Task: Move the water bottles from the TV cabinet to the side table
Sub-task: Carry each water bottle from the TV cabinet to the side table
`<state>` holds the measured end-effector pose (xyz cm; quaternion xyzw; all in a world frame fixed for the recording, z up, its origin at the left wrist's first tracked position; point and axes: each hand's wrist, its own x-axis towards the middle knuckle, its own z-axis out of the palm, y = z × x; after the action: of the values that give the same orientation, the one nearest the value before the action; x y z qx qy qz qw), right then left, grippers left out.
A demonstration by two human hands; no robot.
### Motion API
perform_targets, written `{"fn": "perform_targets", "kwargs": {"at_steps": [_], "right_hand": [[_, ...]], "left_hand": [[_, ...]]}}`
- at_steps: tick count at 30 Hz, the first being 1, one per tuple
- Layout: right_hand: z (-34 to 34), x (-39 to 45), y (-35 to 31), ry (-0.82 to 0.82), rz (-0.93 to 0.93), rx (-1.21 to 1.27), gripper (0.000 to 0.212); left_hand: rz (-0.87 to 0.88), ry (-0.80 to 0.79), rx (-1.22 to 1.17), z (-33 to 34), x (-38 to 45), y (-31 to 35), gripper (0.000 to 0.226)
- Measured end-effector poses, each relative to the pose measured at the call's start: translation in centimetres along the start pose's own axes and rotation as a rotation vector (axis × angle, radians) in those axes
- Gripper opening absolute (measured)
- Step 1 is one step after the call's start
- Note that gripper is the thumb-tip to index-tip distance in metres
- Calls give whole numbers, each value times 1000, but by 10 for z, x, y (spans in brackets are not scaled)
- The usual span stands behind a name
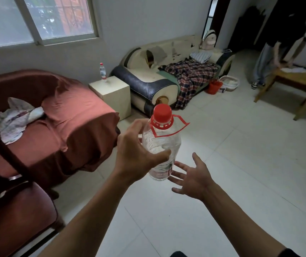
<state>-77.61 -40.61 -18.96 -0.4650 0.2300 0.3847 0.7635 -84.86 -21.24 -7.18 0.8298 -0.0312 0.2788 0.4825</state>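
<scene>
Left hand (139, 154) grips large clear water bottle (159, 145) mid-body, held in air over floor. Right hand (191, 175) open, empty, just beside its base. Bench (111, 89) carries small bottle (103, 72) near back edge. Large bottle looks heavy, smooth; support base.

Pale floor tiles (241, 164) are catching soft daylight coming through a sliding window (37, 21) in the grey wall (139, 25). A sofa (59, 115) under a rust-red cover is standing below it, a crumpled cloth (13, 119) lying on its seat. A worn cream couch (163, 71) is carrying a plaid blanket (195, 78). A wooden table (297, 80) is standing at right, a dark chair (14, 210) at lower left.
</scene>
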Motion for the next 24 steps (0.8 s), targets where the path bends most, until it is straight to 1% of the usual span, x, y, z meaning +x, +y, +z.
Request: {"fn": "perform_targets", "kwargs": {"at_steps": [4, 10, 14, 18, 23, 24], "right_hand": [[10, 44, -28, -10, 25, 12, 80], [25, 111, -95, -81, 56, 26, 79], [34, 150, -151, -110, 63, 9, 78], [40, 179, -206, -117, 42, -5, 77], [50, 204, -254, -97, 26, -20, 75], [59, 225, -267, -105, 28, -37, 75]], "left_hand": [[7, -14, 34, 11, 43, -28, 69], [8, -21, 129, 39, 122, -64, 71], [0, -14, 129, 60, 182, -77, 72], [-4, 28, 133, 78, 237, -90, 70], [8, 35, 113, 93, 282, -110, 73], [-3, 35, 110, 93, 301, -127, 73]]}}
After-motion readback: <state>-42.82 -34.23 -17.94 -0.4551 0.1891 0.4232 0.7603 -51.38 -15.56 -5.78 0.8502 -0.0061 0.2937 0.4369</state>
